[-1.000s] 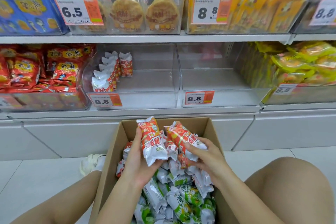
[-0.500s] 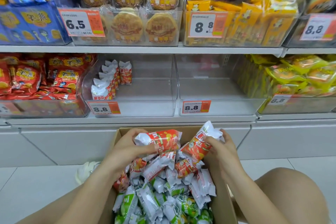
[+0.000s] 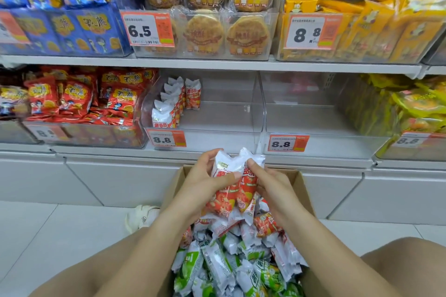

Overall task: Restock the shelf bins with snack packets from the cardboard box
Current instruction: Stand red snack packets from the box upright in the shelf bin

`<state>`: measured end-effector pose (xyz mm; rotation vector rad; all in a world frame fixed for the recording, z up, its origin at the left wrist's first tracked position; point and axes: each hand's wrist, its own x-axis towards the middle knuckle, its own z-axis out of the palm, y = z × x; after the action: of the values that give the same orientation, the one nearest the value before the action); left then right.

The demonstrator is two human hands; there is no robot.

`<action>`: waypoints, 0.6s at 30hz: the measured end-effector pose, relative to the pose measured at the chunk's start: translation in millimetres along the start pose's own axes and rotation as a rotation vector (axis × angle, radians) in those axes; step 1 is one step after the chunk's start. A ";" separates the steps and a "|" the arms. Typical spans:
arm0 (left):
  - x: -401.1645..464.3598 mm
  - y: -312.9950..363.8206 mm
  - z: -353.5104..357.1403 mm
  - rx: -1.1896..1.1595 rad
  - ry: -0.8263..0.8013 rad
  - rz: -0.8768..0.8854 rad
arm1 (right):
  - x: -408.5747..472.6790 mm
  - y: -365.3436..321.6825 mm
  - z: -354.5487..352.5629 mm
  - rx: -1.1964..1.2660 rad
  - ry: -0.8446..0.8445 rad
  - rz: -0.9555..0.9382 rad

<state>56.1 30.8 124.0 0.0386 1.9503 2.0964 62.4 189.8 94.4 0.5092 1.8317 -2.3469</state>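
A bunch of red-and-white snack packets [image 3: 231, 190] stands upright above the cardboard box [image 3: 304, 190], pressed together between my left hand [image 3: 205, 183] and my right hand [image 3: 270, 185]. The box below holds several more packets, red ones near the top and green ones [image 3: 217, 265] toward me. Straight ahead on the lower shelf, a clear bin [image 3: 241, 142] has one row of the same red packets [image 3: 169, 106] along its left side. The clear bin [image 3: 337, 147] to its right holds nothing.
Neighbouring bins hold red bags [image 3: 79, 96] at left and yellow bags [image 3: 415, 108] at right. The upper shelf [image 3: 217, 64] carries blue bags, round pastries and orange packs. My knees frame the box; a white shoe [image 3: 140, 219] rests on the tiled floor.
Both hands have brought their separate packets together into one upright bunch and lifted it a little above the box, toward the shelf. The camera has moved closer to the shelf.
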 end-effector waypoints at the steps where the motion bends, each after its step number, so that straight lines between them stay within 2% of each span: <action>1: 0.5 0.2 -1.2 -0.053 0.020 0.014 | 0.6 1.1 6.9 0.009 -0.026 0.003; 8: 7.3 7.0 -21.7 -0.152 -0.010 0.115 | 15.9 -7.2 43.8 -0.098 -0.190 0.033; 12: 26.5 18.4 -37.2 -0.202 0.045 0.169 | 33.0 -17.9 62.6 -0.243 -0.266 -0.036; 18: 62.6 39.0 -54.5 -0.335 0.040 0.115 | 77.9 -39.3 94.9 -0.229 -0.337 -0.166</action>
<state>-22.4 -10.7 146.9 0.0422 1.6266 2.4888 -40.1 117.6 124.4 -0.0650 1.9992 -2.1129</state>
